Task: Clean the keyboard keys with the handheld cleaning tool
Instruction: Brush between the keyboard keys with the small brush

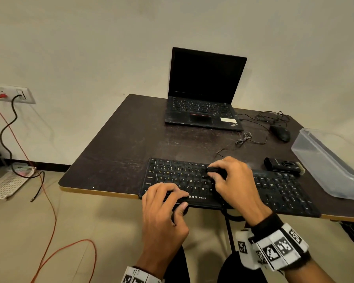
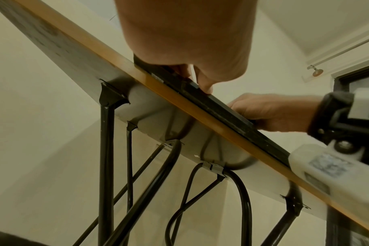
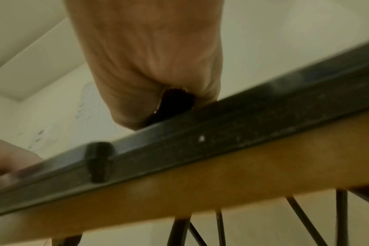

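A black Zebronics keyboard (image 1: pixel 178 178) lies at the table's front edge, slightly overhanging it. My left hand (image 1: pixel 180 200) grips its front left edge, fingers lying over the bottom row and thumb against the front lip; the left wrist view shows the left hand (image 2: pixel 190 50) on the keyboard's front edge (image 2: pixel 221 108). My right hand (image 1: pixel 213 173) holds a small black cleaning tool (image 1: pixel 216 170) down on the keys around U and J. In the right wrist view the tool (image 3: pixel 175 101) shows dark under my curled right hand (image 3: pixel 150 58), above the keyboard's front edge (image 3: pixel 221 133). The tool's tip is hidden.
A small black device (image 1: pixel 282 165) lies behind the keyboard's right end. A clear plastic container (image 1: pixel 325 160) sits at the right edge. An open laptop (image 1: pixel 204 94), a mouse (image 1: pixel 280 132) and loose cable (image 1: pixel 245 138) occupy the back. Dark table (image 1: pixel 121 144) with black metal legs (image 2: pixel 105 166) beneath.
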The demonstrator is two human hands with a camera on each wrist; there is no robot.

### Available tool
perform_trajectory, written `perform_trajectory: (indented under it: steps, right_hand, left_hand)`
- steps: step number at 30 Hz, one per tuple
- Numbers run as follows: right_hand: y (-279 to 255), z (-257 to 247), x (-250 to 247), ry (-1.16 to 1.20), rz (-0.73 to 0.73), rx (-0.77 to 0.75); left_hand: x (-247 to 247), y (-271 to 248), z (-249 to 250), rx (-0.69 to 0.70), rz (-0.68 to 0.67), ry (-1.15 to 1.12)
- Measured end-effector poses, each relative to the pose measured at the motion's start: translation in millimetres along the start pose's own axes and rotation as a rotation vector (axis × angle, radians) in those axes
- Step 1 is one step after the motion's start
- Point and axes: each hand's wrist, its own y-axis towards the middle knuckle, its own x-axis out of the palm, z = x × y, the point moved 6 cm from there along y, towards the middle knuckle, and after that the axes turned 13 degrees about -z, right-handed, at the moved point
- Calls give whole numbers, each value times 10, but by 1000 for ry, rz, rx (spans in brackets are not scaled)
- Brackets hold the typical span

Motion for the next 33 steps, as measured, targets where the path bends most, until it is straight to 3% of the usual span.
perform_trajectory:
  steps: [5, 9, 14, 18, 22, 26, 30, 33]
  right_hand:
    - [-61, -297, 135, -25, -190, -146]
    - [168, -94, -42, -135, -143, 23]
    - [96, -268, 85, -110, -256, -66]
    - [230, -103, -46, -154, -184, 72]
    - [229, -267, 66, -116, -271, -7]
    - [361, -103, -33, -134, -211, 102]
    - [287, -357, 119, -131, -315, -79]
    - [228, -213, 9, -90, -280, -33]
  left_hand:
    - [1, -12, -12, -7, -5, -1]
    - [-11, -7, 3, -8, -4, -3]
    - [-20, -4, 1, -21, -6, 0]
    - [-11, -7, 4, -16, -3, -5]
    - [-11, -5, -14, -21, -10, 3]
    - [-2, -2, -12, -15, -21, 6]
    - [11, 2, -26, -15, -23, 15]
    - [8, 2, -31, -21, -23, 8]
